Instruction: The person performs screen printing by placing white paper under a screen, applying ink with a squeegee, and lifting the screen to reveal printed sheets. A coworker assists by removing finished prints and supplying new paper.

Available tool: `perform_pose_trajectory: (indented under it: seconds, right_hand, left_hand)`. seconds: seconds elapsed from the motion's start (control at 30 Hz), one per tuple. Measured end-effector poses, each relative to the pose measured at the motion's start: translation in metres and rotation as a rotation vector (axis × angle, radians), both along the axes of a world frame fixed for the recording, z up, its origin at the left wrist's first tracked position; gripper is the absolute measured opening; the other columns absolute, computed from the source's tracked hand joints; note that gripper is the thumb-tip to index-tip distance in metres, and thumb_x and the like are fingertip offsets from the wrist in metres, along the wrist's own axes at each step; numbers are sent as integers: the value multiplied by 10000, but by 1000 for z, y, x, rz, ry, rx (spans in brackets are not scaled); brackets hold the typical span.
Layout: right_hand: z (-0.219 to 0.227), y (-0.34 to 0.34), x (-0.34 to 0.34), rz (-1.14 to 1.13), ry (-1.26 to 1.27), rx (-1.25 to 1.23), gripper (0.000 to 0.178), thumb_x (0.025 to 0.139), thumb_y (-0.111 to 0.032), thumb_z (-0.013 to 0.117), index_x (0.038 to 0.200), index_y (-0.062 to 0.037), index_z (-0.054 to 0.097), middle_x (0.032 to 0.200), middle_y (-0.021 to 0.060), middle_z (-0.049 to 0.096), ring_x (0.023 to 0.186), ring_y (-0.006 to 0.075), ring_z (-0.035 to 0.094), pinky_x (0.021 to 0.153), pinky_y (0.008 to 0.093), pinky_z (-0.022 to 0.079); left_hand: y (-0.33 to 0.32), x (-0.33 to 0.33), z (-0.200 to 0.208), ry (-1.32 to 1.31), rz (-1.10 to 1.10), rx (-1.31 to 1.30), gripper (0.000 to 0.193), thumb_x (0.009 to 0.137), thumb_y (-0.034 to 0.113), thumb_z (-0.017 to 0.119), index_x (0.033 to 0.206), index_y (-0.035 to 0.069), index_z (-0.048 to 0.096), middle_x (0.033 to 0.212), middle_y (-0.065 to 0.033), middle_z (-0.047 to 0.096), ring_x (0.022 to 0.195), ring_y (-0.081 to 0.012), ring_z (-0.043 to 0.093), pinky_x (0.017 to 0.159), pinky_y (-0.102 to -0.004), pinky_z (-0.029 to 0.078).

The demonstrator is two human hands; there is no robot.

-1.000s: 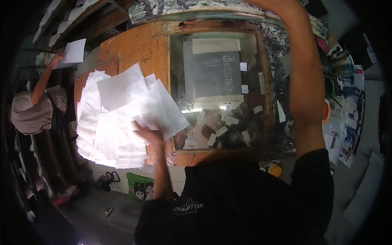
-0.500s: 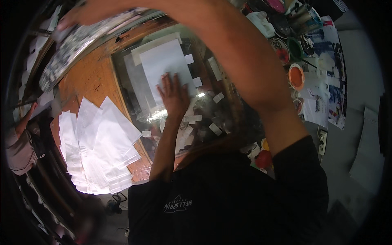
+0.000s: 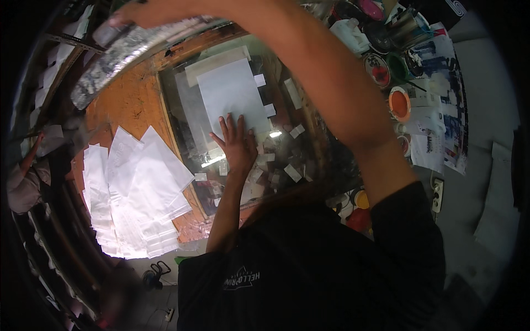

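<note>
My left hand (image 3: 239,149) lies with fingers spread on the lower part of a white sheet (image 3: 229,88), which rests on a dark glass-like panel (image 3: 215,193). A greyish sheet (image 3: 190,105) shows beneath its left side. Small pale tape pieces (image 3: 292,173) are stuck around it. My right arm reaches across the top to the far left. There my right hand (image 3: 130,15) is closed at a long, paint-speckled frame (image 3: 110,69), tilted above the board; its fingers are partly hidden. A greyish block (image 3: 109,34) is beside the fingertips.
A fanned pile of flat white sheets or bags (image 3: 138,193) covers the near left of the orange wooden board (image 3: 124,105). Open paint tubs, one with orange paint (image 3: 399,103), crowd the right. Another person's arm (image 3: 30,154) is at the far left. A power strip (image 3: 437,194) is at right.
My right hand and the speckled frame have shifted right. My left hand has slid a little nearer to me on the white sheet. The whole view has shifted slightly.
</note>
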State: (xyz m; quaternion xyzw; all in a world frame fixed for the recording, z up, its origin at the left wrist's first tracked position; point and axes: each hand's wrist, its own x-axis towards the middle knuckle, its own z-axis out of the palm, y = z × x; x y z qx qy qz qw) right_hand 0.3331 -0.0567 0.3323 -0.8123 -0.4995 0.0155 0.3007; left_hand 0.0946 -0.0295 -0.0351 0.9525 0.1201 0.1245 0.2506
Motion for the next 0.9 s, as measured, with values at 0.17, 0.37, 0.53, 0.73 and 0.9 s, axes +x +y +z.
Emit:
perform_pose_trajectory:
  seconds: [0.17,0.37,0.53,0.73,0.9]
  right_hand:
    - [-96,-22,-75,-177,-437,159,397,904,-518,693,866,-132,774,778,100,696,630,273,685,616,439,543]
    - [-254,-62,-163,-223,-308,-235,597,832,-256,794,1355,-43,602,999,129,654,999,272,593,894,428,387]
    - [-300,-69,-168,-200,-133,-159,635,818,-89,720,1432,-89,558,967,101,579,973,276,548,864,480,354]
    - [-318,-60,-156,-208,-187,-96,600,841,-35,661,1424,-139,569,976,96,550,982,275,548,911,555,338]
    - [-335,-48,-137,-242,-236,-121,591,845,-27,655,1415,-156,575,998,79,551,1030,265,562,1079,736,227]
  left_hand:
    - [14,-29,117,-382,132,-695,476,1023,72,535,1490,-1,478,1504,-194,529,1410,-358,488,1209,-546,274]
    - [18,-100,92,-118,582,-2106,612,1011,436,619,1506,134,421,1327,-111,543,1345,-271,482,1177,-594,286]
    - [24,-89,52,25,767,-2078,938,1007,479,572,1622,-2,50,1594,-230,262,1483,-341,349,1194,-681,160]
    - [28,-87,45,57,787,-2111,963,1006,467,541,1598,-86,21,1648,-231,199,1516,-338,310,1222,-634,138]
    - [28,-80,51,89,854,-2050,935,1012,485,510,1605,-69,45,1679,-244,144,1529,-348,287,1206,-663,137]
